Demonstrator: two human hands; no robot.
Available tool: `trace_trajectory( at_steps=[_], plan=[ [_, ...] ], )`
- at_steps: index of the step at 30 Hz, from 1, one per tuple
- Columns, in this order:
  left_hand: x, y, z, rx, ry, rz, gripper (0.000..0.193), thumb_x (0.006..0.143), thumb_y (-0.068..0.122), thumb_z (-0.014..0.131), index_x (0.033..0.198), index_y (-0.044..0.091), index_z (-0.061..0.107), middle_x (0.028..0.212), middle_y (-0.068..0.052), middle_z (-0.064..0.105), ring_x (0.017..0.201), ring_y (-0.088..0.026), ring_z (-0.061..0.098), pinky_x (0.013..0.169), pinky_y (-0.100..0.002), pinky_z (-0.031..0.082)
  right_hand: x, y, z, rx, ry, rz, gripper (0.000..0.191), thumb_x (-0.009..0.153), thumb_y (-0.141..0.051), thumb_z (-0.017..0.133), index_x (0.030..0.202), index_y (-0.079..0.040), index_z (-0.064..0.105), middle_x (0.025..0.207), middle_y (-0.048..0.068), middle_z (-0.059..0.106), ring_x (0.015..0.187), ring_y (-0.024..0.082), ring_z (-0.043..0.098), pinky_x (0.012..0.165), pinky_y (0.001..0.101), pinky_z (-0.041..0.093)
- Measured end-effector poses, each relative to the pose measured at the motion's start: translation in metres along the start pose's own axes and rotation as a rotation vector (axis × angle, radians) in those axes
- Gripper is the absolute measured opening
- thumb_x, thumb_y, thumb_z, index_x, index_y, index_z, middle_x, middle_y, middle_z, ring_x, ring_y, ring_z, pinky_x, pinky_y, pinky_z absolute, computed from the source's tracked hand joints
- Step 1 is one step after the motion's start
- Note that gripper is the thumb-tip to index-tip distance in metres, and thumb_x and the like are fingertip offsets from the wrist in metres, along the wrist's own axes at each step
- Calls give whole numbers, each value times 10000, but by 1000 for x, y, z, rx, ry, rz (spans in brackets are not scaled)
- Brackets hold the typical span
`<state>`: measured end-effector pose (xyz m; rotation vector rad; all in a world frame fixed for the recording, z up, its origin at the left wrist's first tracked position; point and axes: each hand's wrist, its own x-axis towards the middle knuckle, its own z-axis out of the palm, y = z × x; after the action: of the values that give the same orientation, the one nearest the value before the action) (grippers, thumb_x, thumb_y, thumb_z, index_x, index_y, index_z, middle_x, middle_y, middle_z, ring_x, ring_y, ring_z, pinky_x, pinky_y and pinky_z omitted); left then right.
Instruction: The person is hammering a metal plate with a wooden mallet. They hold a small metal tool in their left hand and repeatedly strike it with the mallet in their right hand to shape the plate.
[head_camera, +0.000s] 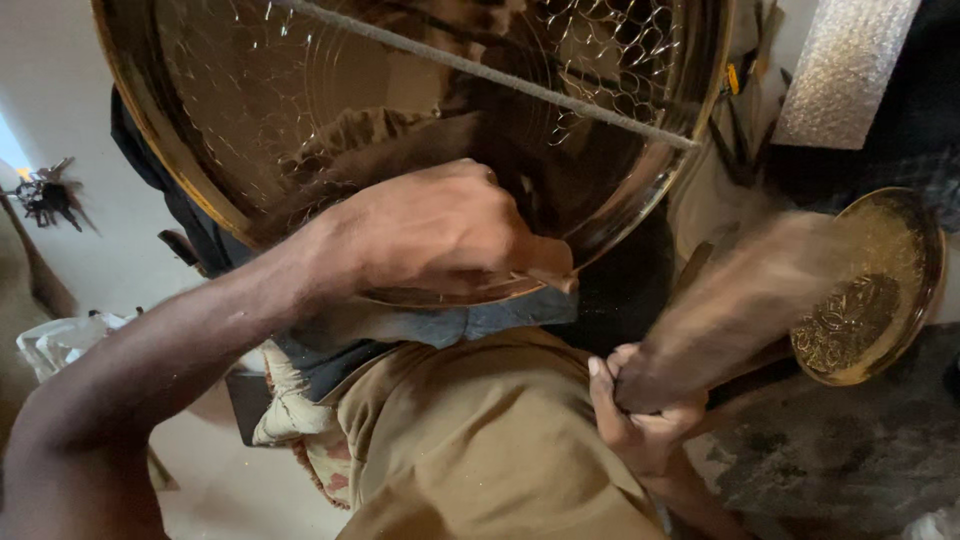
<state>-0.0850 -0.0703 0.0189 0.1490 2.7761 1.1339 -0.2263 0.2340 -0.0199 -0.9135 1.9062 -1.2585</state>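
Clearly we are working on a large brass dish (330, 120), tipped up on edge against our lap above the tan trousers (480, 440). Our left hand (430, 235) lies over its lower rim, fingers (540, 262) closed round a small tool pressed to the metal; we think it is a punch or chisel, though only its tip peeks out and we cannot be sure. Our right hand (640, 415) sits low beside the knee, fingers curled tight on the handle of a mallet (740, 300), which is blurred with motion.

To do this step well, we judge that the left hand should brace firmly on the rim so the tool point does not skid, while the dish stays wedged against the lap and the dark cloth (480, 325) beneath it. Blows ought to fall square on the tool's head, light and even, well clear of our knuckles.

Counting: two brass dishes, the large one in hand and a smaller one (868, 290) lying on the floor to our right, well apart; one mallet; one small tool; one thin rod (500, 75) crossing the large dish's face; two hands, both ours.
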Motion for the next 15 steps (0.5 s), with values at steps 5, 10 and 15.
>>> trace_trajectory(
  at_steps=[5,10,15],
  plan=[
    [-7,1,1,-45,236,99,432,777,82,624,1199,157,684,940,-108,753,747,-325,712,597,-435,568,14,-4,-9,-399,-50,-173,189,769,-63,786,794,17,616,680,113,630,594,200,640,563,338,471],
    [-19,13,9,-58,17,-310,503,928,110,636,1407,264,652,792,-114,728,628,-272,695,590,-409,569,45,-30,-15,-304,-111,-263,311,844,-119,742,951,67,517,734,164,615,635,224,640,578,355,520],
    [-29,19,26,-86,384,-231,611,758,82,694,1364,137,645,932,-118,753,716,-288,714,634,-411,583,78,-45,-28,-560,-403,-162,238,780,-46,697,980,4,579,719,143,624,637,226,644,588,357,523]
  ],
)
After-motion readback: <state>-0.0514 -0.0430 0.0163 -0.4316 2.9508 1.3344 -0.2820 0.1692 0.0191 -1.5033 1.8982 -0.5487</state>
